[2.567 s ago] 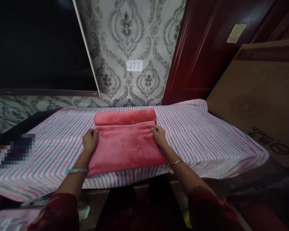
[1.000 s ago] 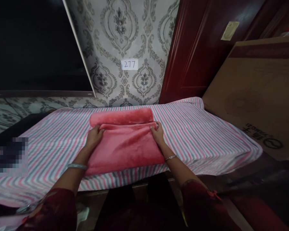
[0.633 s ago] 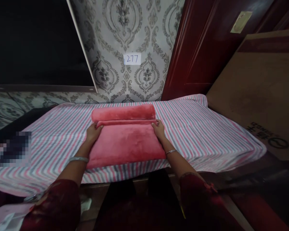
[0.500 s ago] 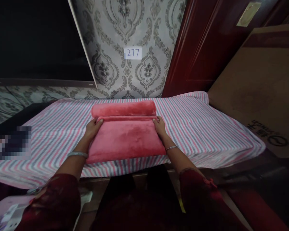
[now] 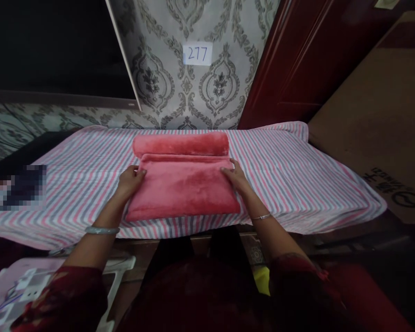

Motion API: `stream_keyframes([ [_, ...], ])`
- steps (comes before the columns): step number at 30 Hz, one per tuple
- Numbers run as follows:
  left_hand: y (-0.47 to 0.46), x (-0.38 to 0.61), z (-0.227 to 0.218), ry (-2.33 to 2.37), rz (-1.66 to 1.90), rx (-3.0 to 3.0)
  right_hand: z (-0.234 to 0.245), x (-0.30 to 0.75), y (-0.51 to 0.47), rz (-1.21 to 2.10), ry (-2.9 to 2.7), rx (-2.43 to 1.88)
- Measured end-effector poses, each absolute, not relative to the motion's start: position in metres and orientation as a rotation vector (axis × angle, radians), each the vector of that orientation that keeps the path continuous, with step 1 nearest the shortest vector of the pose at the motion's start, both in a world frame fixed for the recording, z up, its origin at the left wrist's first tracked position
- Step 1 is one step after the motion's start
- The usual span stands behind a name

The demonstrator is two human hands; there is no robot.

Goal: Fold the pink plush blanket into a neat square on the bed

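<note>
A pink plush blanket (image 5: 183, 189) lies on a striped cloth, its far end a thick roll (image 5: 181, 144) and its near part flat, with a raised fold just in front of the roll. My left hand (image 5: 129, 180) is at the flat part's left edge, thumb on top and the other fingers partly hidden at the side. On the opposite edge, my right hand (image 5: 237, 176) has its thumb on the plush and its fingers curled around the side. Both hands are closed on the blanket, a little nearer to me than the fold.
The striped cloth (image 5: 280, 180) covers a table against a patterned wall. A dark screen (image 5: 55, 50) stands at the back left, with a blurred dark object (image 5: 23, 186) below it. To the right is a large cardboard box (image 5: 376, 124). A white paper marked 277 (image 5: 198, 53) hangs on the wall.
Both hands have slid from the fold's corners slightly toward me along the blanket's side edges, and spread a bit apart. The roll stays in place. The camera view has tilted down.
</note>
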State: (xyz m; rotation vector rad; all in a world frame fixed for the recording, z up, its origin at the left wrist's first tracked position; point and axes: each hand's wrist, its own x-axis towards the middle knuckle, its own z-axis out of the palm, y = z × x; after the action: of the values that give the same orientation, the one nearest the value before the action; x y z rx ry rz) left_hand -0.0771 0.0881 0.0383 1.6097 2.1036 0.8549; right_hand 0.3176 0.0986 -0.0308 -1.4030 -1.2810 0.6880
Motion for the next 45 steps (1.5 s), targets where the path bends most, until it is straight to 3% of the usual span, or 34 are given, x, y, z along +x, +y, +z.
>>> stream_keyframes([
  [5, 0.084, -0.063, 0.024, 2.264, 0.922, 1.719, -0.029, 0.301, 0.076, 0.524, -1.381, -1.458],
  [11, 0.080, -0.065, 0.024, 2.290, 0.955, 1.644, -0.030, 0.301, 0.074, 0.565, -1.323, -1.486],
  [20, 0.076, -0.073, 0.036, 2.227, 0.909, 1.537, -0.022, 0.329, 0.034, 1.095, -1.082, -1.296],
  [29, 0.017, -0.081, 0.037, 1.812, 1.102, 1.188, -0.005, 0.351, -0.030, 1.451, -1.233, -1.170],
  [33, -0.012, -0.086, 0.026, 1.867, 1.230, 1.240, -0.002, 0.350, -0.032, 1.441, -1.279, -1.158],
  [40, -0.054, -0.091, 0.023, 2.069, 1.034, 1.438, 0.006, 0.347, -0.030, 1.400, -1.566, -1.202],
  [45, -0.060, -0.089, 0.009, 2.044, 1.082, 1.455, 0.005, 0.343, -0.026, 1.303, -1.727, -1.154],
])
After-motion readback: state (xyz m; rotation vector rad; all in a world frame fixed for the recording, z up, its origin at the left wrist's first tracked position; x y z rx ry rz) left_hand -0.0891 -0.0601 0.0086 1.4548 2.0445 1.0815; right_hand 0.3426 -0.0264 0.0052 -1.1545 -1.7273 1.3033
